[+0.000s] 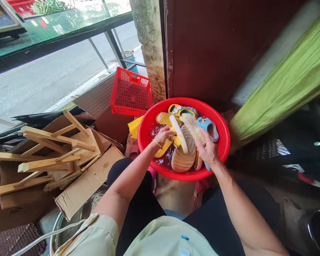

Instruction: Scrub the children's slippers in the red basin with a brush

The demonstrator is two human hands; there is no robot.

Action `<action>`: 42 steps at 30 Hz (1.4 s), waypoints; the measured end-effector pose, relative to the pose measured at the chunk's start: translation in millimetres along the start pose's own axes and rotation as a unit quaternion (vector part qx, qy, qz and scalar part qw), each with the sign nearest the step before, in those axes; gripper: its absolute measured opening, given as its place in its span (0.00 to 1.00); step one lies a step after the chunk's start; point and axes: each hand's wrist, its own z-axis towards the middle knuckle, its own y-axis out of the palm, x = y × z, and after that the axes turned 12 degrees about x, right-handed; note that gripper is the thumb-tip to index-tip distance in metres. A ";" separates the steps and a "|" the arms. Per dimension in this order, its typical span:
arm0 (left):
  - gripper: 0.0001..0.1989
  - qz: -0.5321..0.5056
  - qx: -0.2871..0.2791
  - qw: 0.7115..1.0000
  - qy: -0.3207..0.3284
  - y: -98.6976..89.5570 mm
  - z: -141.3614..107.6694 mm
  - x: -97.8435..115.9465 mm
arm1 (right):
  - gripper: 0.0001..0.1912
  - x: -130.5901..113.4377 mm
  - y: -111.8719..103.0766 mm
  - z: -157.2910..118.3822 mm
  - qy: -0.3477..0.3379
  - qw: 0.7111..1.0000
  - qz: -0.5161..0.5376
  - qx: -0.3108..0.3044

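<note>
My left hand is closed on a yellow sandal with a white sole, tipped on its side over the red basin. A pale-bristled scrub brush, smeared by motion, is in my right hand, close to the sandal's right side. Around them in the basin lie a blue clog, a yellow and green clog, a yellow shoe and a beige sole facing up. Water shows at the basin's left side.
A red plastic crate stands behind the basin, beside a rough pillar. Wooden stools and a cardboard piece are piled at left. Green cloth hangs at right. A metal pot sits by my left knee.
</note>
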 end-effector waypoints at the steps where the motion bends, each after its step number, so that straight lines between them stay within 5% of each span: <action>1: 0.16 -0.017 -0.004 1.000 -0.020 4.8 0.0 -7.4 | 0.36 -6.4 0.2 -4.9 -0.034 0.999 -0.039 -0.018; 5: 0.14 -0.050 0.035 0.997 -0.057 10.5 5.8 -27.9 | 0.35 -22.7 -8.2 -21.1 -0.085 0.969 -0.191 -0.134; 9: 0.16 -0.029 0.070 0.995 -0.061 6.5 12.9 -35.4 | 0.38 -17.0 -42.4 -24.1 -0.122 0.941 -0.224 -0.221; 12: 0.15 -0.023 0.042 0.998 -0.042 7.1 16.1 -37.7 | 0.38 -11.1 -49.8 -18.2 -0.119 0.943 -0.230 -0.207; 19: 0.21 -0.004 -0.068 0.997 0.038 19.4 1.7 -32.2 | 0.34 -27.0 7.1 17.5 -0.124 0.951 -0.248 -0.134; 25: 0.23 -0.018 -0.142 0.985 0.091 23.2 -14.9 -26.4 | 0.33 -28.7 16.1 46.6 -0.098 0.974 -0.186 -0.083; 32: 0.12 0.058 0.041 0.997 0.040 12.3 6.1 -48.3 | 0.34 -20.9 -9.4 7.9 -0.065 0.967 -0.175 -0.172; 35: 0.14 0.217 0.088 0.968 0.088 1.8 5.2 -44.5 | 0.33 -6.5 -44.4 0.8 0.027 0.975 -0.088 -0.204; 37: 0.23 0.340 0.084 0.920 0.177 -4.1 -0.1 -36.6 | 0.35 2.1 -65.6 3.0 0.090 0.971 -0.040 -0.219; 40: 0.35 0.466 -0.026 0.848 0.252 -10.4 -5.8 -24.3 | 0.38 9.1 -75.5 7.7 0.118 0.979 -0.005 -0.165; 42: 0.37 0.456 -0.079 0.857 0.227 -13.2 -5.4 -19.7 | 0.39 10.5 -64.4 8.2 0.122 0.987 0.016 -0.106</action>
